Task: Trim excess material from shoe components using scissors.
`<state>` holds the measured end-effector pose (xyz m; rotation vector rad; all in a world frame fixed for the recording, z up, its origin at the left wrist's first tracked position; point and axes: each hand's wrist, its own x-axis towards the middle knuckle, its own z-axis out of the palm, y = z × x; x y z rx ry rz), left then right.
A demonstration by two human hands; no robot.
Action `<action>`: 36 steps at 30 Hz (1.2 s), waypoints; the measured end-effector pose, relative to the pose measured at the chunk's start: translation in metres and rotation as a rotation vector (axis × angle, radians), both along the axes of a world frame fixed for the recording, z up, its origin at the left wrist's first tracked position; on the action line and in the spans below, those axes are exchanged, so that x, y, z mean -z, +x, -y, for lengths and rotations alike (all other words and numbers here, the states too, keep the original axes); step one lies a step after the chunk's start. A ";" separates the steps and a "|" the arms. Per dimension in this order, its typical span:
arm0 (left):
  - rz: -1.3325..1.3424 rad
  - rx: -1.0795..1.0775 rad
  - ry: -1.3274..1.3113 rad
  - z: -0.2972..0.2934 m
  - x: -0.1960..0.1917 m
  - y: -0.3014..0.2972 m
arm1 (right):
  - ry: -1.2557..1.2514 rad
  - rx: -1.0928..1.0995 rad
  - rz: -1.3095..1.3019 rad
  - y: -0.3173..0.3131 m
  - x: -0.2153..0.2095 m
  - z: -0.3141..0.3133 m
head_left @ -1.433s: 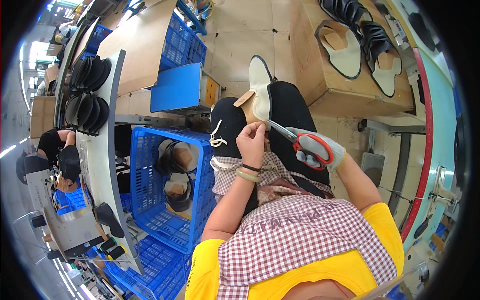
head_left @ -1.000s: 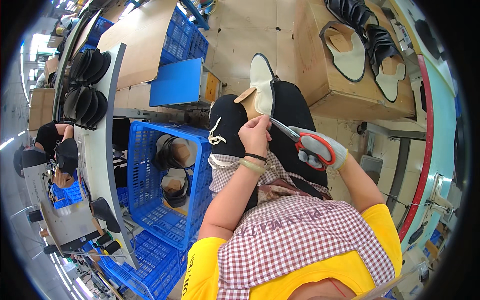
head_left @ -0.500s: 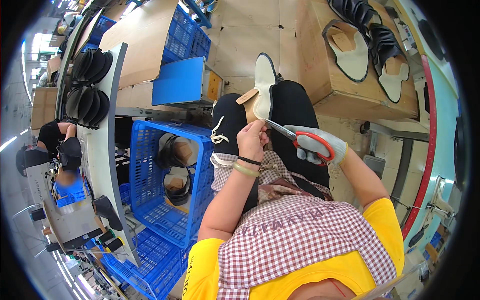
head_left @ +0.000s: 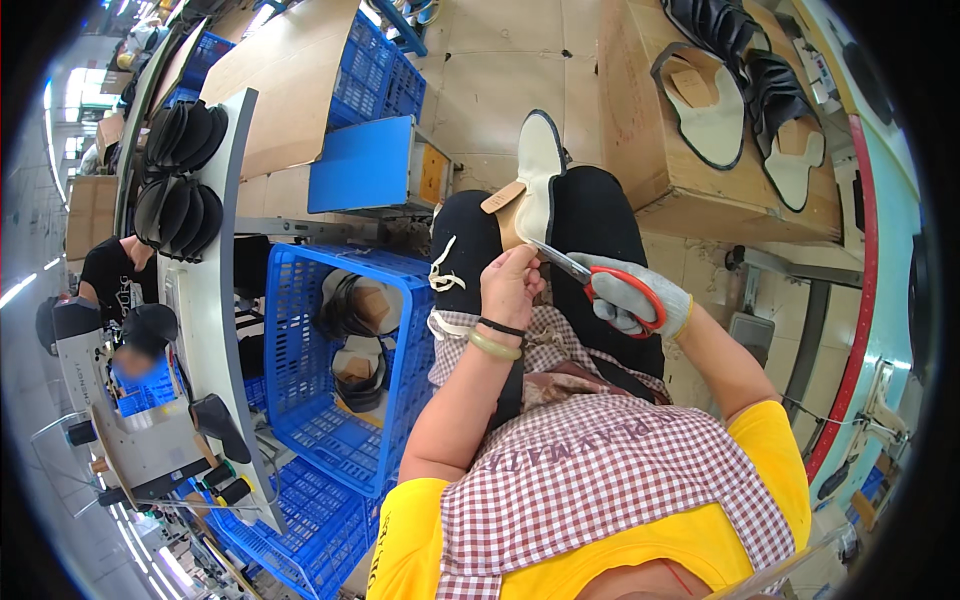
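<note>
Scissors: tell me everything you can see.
The scissors have red, plastic-looking loop handles and grey, metal-looking blades. The gloved right hand grips the handles above the right thigh. The blades point up-left, tips near the left hand and the cream piece's lower end. Contact there and blade opening are unclear.

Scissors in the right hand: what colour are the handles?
The scissor handles are red, showing best in the head view.

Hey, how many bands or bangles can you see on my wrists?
2, both on the wrist of your left hand: a black band and, nearer the elbow, a pale bangle. The glove on your right hand might hide another.
</note>
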<state>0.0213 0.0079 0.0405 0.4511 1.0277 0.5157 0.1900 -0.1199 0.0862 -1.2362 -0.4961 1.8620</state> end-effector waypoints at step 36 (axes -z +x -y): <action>-0.518 0.427 1.001 -0.036 0.025 0.002 | -0.129 0.590 -0.302 -0.086 0.003 -0.001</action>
